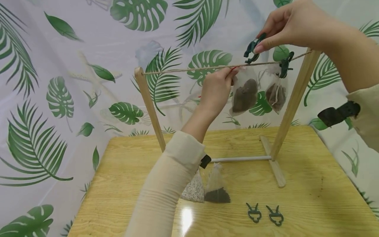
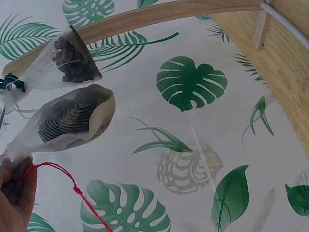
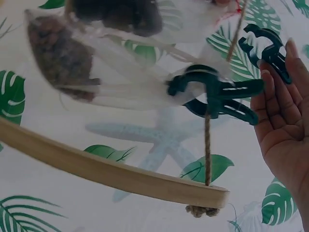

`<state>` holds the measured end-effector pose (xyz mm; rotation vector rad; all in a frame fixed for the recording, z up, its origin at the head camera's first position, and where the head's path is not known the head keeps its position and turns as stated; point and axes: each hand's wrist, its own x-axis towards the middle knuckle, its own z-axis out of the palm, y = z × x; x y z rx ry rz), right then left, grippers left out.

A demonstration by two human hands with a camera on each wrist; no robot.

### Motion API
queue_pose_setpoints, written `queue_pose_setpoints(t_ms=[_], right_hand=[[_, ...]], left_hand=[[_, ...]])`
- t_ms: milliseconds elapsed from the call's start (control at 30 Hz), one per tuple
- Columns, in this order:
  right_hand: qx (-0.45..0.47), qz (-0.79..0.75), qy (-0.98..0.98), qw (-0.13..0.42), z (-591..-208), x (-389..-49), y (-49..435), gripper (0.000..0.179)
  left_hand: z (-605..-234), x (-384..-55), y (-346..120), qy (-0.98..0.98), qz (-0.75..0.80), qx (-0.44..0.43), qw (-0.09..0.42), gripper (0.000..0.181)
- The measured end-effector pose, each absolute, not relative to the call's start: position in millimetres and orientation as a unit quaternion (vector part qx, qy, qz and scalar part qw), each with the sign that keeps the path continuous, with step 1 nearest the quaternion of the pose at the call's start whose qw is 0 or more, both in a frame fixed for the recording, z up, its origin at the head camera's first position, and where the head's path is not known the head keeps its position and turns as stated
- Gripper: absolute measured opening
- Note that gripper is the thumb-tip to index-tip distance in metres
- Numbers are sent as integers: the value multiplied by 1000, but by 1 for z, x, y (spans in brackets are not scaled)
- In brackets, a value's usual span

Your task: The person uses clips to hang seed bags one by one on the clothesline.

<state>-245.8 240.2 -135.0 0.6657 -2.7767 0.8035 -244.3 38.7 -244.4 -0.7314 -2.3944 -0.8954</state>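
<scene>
My left hand (image 1: pixel 215 89) pinches the gathered top of a sheer drawstring bag (image 1: pixel 245 95) with dark contents, holding it up at the twine line (image 1: pixel 183 69). A red cord (image 2: pixel 77 190) trails from these fingers in the left wrist view. Just above the line, my right hand (image 1: pixel 293 28) pinches a dark green plastic spring clip (image 1: pixel 253 49) by its handles. To the right, a second sheer bag (image 1: pixel 276 93) with brown contents hangs from the line under another green clip (image 3: pixel 211 92).
Wooden posts (image 1: pixel 296 105) carry the line, with a white rod (image 1: pixel 242 159) between them low down. Two sheer bags, one with pale bits (image 1: pixel 193 191) and one with dark grains (image 1: pixel 217 195), stand on the wooden table (image 1: pixel 311 204). Two green clips (image 1: pixel 254 214) lie near its front.
</scene>
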Motion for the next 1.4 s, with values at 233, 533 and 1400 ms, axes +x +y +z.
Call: queue_pose_setpoints(t_ms=[233,533,1400], right_hand=[[233,230,-941,84,-135,-243,232,19],[239,183,-949,94,-147,-246,224,24],[262,99,-958,67,-142,-238,225,49]], left_hand=[[-239,-242,34,-873,-329,-264,246,27],[-240,-242,32,-862,-310,-279,288,24],[-259,-245,20,-866,-285,-316,261,25]])
